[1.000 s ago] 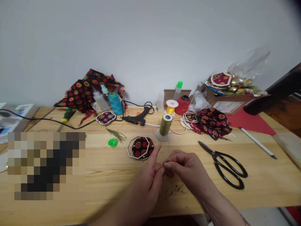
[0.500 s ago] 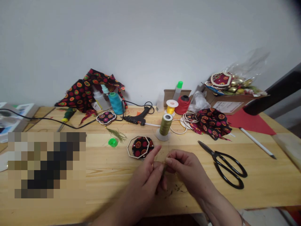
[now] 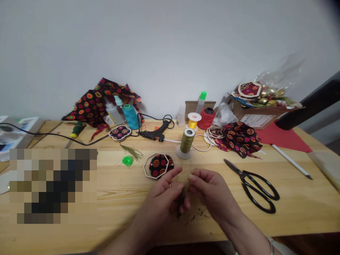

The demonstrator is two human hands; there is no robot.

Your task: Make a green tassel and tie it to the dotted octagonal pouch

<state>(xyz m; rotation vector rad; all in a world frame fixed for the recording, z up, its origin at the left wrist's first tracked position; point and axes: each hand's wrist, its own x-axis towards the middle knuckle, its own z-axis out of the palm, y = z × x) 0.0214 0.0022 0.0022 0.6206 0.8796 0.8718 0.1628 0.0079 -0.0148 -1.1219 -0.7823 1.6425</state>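
Head view, only one: my two hands are close together low over the bench [image 3: 119, 212], olive thread bundle [image 3: 185, 193] between them. Its long axis is slanted: top end away from me and a bit right, lower end back toward me and left. Lower end is partly in shadow under my left hand [image 3: 166, 198], so exact length unclear.

Right hand [image 3: 208, 186]: thumb and forefinger pinching the bundle's top end, other fingers folded in. Left hand: curled about the lower part, thumb on one side, fingers under, forefinger stuck out straight past it; looks like a hold, can't tell how firm. So the bundle lies right of my left palm, left of my right palm, both hands on it, neither nearer.

Olive thread spool [image 3: 186, 141] stands upright almost straight beyond the bundle, touching neither hand. Can't tell if a strand links them. Black-handled scissors [image 3: 242, 174] lie right of my right hand, apart from it, tips pointing away and left, loops toward me; right hand is nearer. Octagonal wooden frame [image 3: 168, 164] overlaps the patterned fabric disc [image 3: 158, 163], just beyond my left hand.
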